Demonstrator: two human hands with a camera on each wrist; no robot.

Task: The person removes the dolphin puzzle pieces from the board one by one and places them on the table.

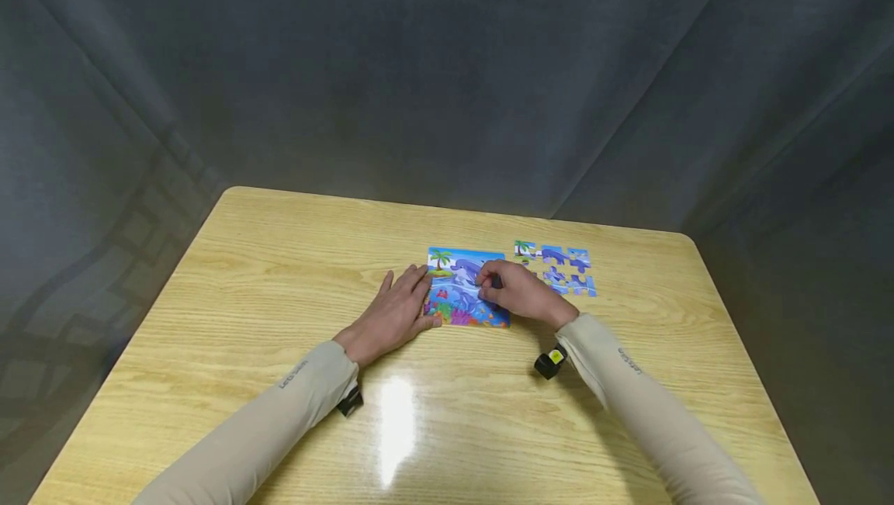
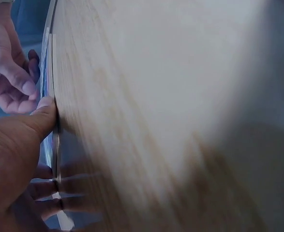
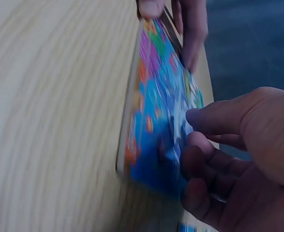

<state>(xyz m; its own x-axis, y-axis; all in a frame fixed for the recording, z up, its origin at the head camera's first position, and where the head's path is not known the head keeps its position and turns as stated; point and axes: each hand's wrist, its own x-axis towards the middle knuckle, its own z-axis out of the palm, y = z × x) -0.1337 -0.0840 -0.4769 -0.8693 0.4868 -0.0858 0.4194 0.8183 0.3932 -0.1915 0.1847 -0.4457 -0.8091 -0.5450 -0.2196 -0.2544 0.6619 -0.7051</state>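
A dolphin jigsaw board (image 1: 457,315) with a palm tree and coral picture lies flat on the wooden table. At its left edge rests my left hand (image 1: 398,311), fingers extended and thumb on the near left corner. The left wrist view shows that thumb (image 2: 46,108) at the board's edge. Over the board's right half is my right hand (image 1: 520,292), its fingers bent and thumb close to the index finger. In the right wrist view these fingertips (image 3: 194,116) are low over the blue picture (image 3: 154,164); I cannot tell whether they pinch a piece.
Several loose puzzle pieces (image 1: 580,257) with dolphin and palm parts lie in rows right of the board, partly behind my right hand. The light wood table (image 1: 300,257) carries a glare patch near its front. Dark grey curtains (image 1: 419,86) hang behind and at the sides.
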